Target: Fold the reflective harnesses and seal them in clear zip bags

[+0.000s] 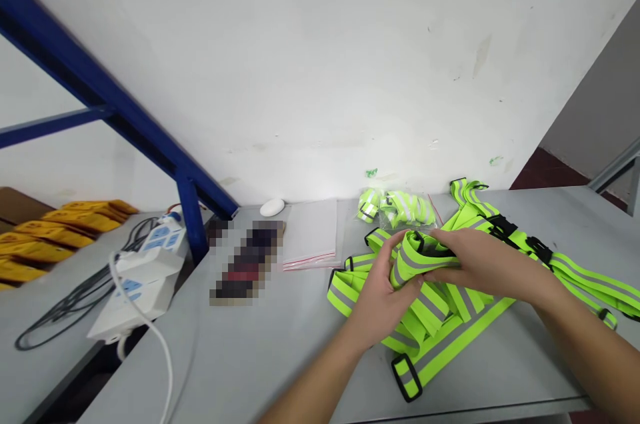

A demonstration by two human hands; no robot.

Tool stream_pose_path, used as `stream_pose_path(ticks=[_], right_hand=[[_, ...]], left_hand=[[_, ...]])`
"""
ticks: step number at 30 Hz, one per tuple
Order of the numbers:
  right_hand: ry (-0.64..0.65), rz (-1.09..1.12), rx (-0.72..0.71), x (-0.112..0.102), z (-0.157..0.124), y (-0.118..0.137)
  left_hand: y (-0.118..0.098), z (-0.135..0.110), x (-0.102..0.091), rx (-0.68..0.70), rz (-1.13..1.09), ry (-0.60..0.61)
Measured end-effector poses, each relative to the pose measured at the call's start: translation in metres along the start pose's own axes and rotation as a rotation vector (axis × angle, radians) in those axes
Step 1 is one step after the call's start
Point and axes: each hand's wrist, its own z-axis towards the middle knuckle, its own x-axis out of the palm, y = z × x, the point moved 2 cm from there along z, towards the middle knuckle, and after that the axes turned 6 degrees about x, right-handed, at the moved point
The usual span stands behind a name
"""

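Observation:
A neon-yellow reflective strap vest [425, 317] with grey stripes and black buckles lies bunched on the grey table [260, 357]. My left hand [383, 301] grips a folded bundle of its straps from below, fingers curled round it. My right hand [475, 261] is closed over the top of the same bundle, pressing it against the left. More yellow straps [580, 274] trail off to the right.
Clear zip bags [310, 237] lie flat behind the vest, beside bagged folded vests [400, 209]. A small white oval object [272, 207] sits at the wall. White power strips [145, 271] with cables and yellow packets [55, 231] lie left, past a blue frame post [193, 221].

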Motion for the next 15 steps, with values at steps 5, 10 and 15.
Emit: stream_pose_path(ticks=[5,10,15], right_hand=[[0.017,0.118,-0.004,-0.003,-0.002,-0.005],[0.055,0.413,-0.007,-0.02,-0.002,0.002],[0.067,0.539,-0.027,-0.044,0.002,0.017]], left_hand=[[-0.014,-0.004,-0.001,0.08,-0.001,0.044],[0.002,-0.001,-0.01,0.081,-0.205,0.121],[0.019,0.017,-0.012,-0.171,-0.689,0.36]])
